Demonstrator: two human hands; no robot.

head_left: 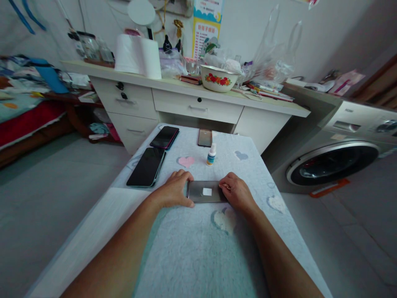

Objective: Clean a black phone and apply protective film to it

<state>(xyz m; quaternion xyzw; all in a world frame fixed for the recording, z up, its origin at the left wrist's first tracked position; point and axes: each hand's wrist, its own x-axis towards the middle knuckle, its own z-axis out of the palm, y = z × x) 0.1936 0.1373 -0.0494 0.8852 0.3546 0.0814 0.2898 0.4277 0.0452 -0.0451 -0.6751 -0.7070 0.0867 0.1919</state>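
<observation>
A grey phone-like slab (198,192) lies flat and crosswise on the cloth-covered table, with a bright white patch on its surface. My left hand (178,191) grips its left end, thumb on the near edge and fingers on the far edge. My right hand (234,189) is closed over the right end, fingertips bunched against the surface; whatever they may hold is hidden. Just beyond the slab stands a small white bottle (211,155) with a blue and yellow label. A phone case or small phone (205,138) lies behind it.
Two dark-screened devices, a nearer one (146,167) and a farther one (165,137), lie along the table's left side. A white cabinet (198,103) stands behind, bearing a flowered bowl (219,78) and paper rolls (138,58). At right is a washing machine (338,145).
</observation>
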